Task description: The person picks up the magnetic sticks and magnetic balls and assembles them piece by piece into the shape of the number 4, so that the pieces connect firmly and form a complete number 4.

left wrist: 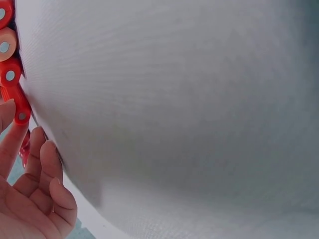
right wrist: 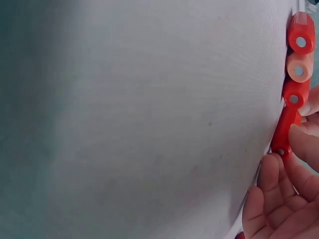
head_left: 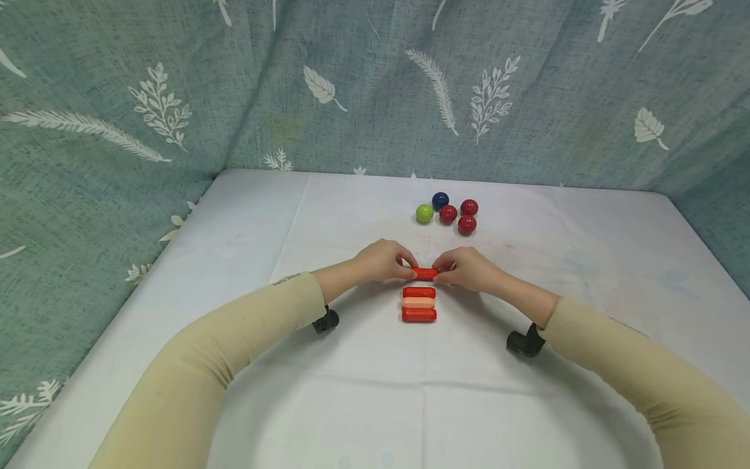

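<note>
Held red rod [head_left: 425, 273]: pinched between my two hands, lying crosswise in front of me, on the far side of a short row of rods; a small round disc shows at its end in each wrist view; whether it rests on the cloth or is slightly lifted, I cannot tell
My left hand [head_left: 383, 260]: thumb and finger clamped on the rod's left end; my other fingers bend loosely below, near the cloth
My right hand [head_left: 469, 268]: thumb and finger clamped on the rod's right end; the remaining fingers are loosely bent too
Row: three rods side by side, touching; a red rod [head_left: 418, 292] farthest from me, a peach rod [head_left: 418, 303] in the middle, another red rod [head_left: 418, 315] nearest me; from the head view a strip of cloth shows between this row and the held one
Balls: five glossy ones in a group beyond my hands; a blue ball [head_left: 441, 200] at the back, a green ball [head_left: 424, 213] to the left, three red balls [head_left: 448, 214] to the right
White cloth [head_left: 363, 404]: under everything, creased
My arms: beige sleeves [head_left: 234, 339]; a black device [head_left: 525, 342] at each wrist
Backdrop [head_left: 375, 85]: grey-green fabric with white leaves and sprigs
</note>
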The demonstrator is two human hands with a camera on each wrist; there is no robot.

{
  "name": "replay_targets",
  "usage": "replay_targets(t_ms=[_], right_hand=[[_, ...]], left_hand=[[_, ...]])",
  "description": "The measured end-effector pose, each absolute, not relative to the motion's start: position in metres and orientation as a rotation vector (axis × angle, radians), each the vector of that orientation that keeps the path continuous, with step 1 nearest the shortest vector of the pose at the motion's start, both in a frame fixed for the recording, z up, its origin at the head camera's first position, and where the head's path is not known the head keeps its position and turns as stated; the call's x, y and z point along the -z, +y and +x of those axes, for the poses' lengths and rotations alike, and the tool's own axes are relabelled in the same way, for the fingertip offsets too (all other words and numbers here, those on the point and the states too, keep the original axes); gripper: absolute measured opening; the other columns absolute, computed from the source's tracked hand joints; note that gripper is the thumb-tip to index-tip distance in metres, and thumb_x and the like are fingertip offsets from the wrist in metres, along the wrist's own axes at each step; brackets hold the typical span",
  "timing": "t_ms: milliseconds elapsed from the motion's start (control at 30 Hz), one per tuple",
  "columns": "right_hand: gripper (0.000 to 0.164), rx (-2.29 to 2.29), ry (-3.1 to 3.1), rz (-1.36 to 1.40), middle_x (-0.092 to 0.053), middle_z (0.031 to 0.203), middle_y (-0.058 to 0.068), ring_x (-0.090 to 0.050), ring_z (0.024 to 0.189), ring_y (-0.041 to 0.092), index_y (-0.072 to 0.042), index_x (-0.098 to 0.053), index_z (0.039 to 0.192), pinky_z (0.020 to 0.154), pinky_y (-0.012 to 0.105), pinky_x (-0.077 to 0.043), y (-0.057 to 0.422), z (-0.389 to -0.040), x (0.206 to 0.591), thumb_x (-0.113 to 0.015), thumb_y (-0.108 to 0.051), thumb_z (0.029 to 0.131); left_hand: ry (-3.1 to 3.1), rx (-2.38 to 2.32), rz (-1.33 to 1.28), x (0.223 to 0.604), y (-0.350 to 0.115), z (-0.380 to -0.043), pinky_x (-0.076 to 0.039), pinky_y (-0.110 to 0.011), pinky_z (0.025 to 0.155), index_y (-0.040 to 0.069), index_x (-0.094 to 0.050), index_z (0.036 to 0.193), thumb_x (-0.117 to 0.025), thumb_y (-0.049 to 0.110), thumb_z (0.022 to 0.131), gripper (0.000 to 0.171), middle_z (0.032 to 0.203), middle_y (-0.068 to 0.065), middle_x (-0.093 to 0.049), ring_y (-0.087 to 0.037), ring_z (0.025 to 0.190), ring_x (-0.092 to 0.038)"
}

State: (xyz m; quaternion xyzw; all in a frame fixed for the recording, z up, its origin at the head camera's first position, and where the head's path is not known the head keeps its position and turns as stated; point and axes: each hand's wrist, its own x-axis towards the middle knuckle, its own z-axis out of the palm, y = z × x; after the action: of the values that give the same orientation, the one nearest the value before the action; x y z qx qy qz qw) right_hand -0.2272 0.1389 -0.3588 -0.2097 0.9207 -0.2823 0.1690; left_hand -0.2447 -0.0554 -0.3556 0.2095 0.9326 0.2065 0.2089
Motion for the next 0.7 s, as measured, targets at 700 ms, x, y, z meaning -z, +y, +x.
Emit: replay_targets(t_ms=[700], right_hand=[[0.021, 0.812, 2.571, -0.540, -0.063, 0.085, 0.008, -0.051, 0.073, 0.017, 0.000, -0.066, 0.102, 0.063, 0.022, -0.044, 0.1392, -0.2361, 0.3574, -0.064, -0.010, 0.084]], left_hand=[[2.627, -0.594, 0.622, 0.3597, -0.0503, -0.2496, -0.037, -0.022, 0.064, 0.019, -0.069, 0.107, -0.066, 0.027, 0.084, 0.024, 0.096, 0.002, -0.065, -0.014, 0.080, -0.051]])
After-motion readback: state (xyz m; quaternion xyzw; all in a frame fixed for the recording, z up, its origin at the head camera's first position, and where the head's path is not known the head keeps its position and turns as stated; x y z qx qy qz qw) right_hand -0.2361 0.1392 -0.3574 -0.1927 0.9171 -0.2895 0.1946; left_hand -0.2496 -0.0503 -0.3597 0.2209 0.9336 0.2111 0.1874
